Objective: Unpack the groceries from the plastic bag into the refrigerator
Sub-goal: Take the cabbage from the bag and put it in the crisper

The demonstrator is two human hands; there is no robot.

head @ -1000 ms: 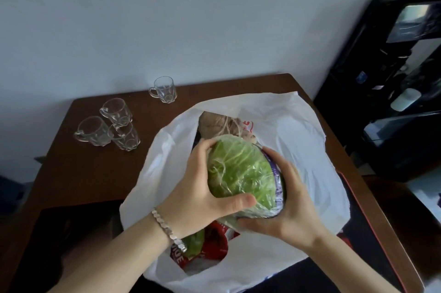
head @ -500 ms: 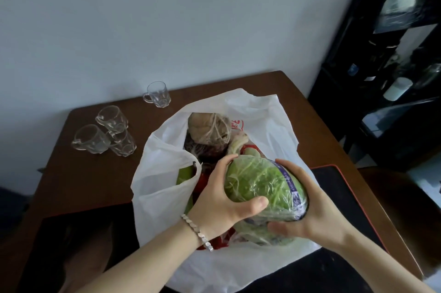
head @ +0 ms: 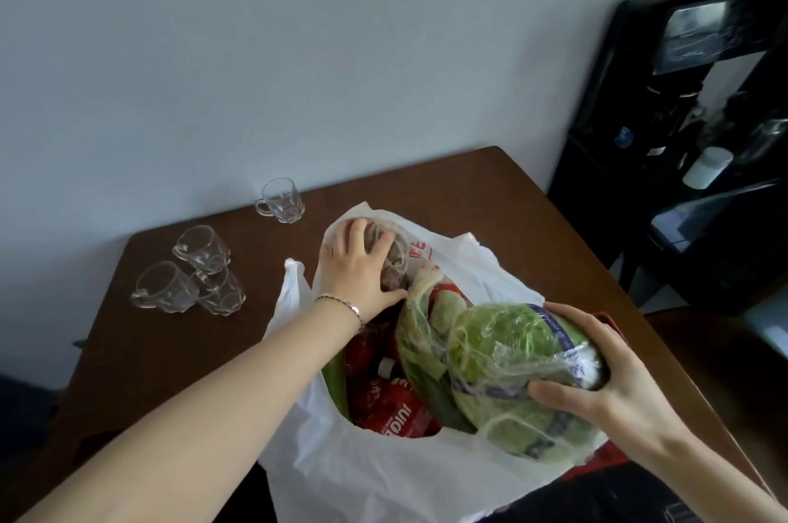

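A white plastic bag (head: 383, 475) lies open on the brown table (head: 179, 335). My right hand (head: 597, 373) grips a green cabbage wrapped in clear film (head: 507, 348) at the bag's right side. My left hand (head: 358, 267) reaches to the bag's far end, fingers curled over a brownish wrapped bundle (head: 398, 262). Inside the bag lie red packets (head: 392, 416), a second wrapped cabbage (head: 524, 437) and a long green vegetable (head: 334, 382). The refrigerator is not in view.
Three clear glass mugs (head: 192, 279) cluster at the table's left, and another glass mug (head: 281, 200) stands near the wall. A black water dispenser (head: 682, 139) stands to the right of the table. A dark mat (head: 597, 497) lies under the bag's near edge.
My left hand let go of the cabbage and moved to the far end of the bag onto the brown bundle. My right hand alone carried the cabbage rightwards.
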